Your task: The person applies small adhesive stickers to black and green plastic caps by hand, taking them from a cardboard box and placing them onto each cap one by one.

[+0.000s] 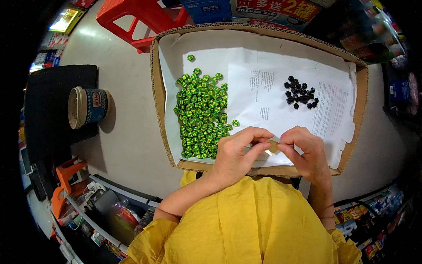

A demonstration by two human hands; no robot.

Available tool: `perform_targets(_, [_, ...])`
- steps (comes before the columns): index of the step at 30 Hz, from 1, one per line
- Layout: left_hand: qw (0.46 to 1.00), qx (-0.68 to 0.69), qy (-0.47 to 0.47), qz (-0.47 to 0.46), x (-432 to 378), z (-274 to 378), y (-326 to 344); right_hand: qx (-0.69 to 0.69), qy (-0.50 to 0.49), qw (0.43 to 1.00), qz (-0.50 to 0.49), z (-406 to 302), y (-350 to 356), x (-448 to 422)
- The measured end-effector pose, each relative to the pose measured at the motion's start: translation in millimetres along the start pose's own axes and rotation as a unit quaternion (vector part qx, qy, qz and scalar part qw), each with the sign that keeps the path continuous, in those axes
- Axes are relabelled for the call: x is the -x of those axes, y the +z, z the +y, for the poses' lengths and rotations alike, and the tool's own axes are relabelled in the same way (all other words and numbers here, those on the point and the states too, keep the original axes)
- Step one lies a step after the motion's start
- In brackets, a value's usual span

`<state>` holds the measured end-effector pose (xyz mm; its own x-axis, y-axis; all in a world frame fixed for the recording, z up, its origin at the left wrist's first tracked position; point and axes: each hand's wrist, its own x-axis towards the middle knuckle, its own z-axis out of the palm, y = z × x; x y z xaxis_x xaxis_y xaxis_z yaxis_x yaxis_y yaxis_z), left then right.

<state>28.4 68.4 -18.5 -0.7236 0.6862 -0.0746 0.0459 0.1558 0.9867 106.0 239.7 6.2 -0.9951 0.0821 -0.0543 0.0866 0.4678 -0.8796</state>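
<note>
A shallow cardboard box (362,99) lined with white paper lies before me. Over its near edge, my left hand (242,148) and my right hand (303,150) meet, pinching a small yellowish, thin piece (273,146) between their fingertips; what it is I cannot tell. Green-and-yellow faceted pieces (201,115) fill the left part of the box in a large heap, and one single piece (235,123) lies just beyond my left hand. Small black faceted pieces (298,92) form a looser group on a printed sheet (260,99) at the right.
A red plastic stool (141,23) stands beyond the box's far left corner. To the left, a tub (89,107) is by a black panel (59,112). Printed cartons (277,11) are behind the box. Shelves with packaged goods (366,224) and an orange stool (64,184) flank me.
</note>
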Motion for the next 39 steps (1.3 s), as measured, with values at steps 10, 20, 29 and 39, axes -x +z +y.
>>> perform_targets(10, [0.983, 0.139, -0.111, 0.046, -0.9, -0.9, 3.5, 0.244, 0.009, 0.937, 0.249, 20.6, -2.1, -25.3])
perform_targets(20, [0.979, 0.169, -0.102, 0.054, -3.7, -4.0, 1.3, 0.304, -0.004, 0.93, 0.207, 15.5, 2.3, -22.0])
perform_targets(29, [0.974, 0.18, -0.121, 0.073, -4.7, 0.2, -2.5, 0.24, 0.03, 0.958, 0.151, -9.1, -4.1, -20.6])
perform_targets(39, [0.964, 0.234, -0.123, 0.03, -3.9, -2.9, -3.9, 0.161, -0.057, 0.982, 0.074, -22.0, 17.9, -10.4])
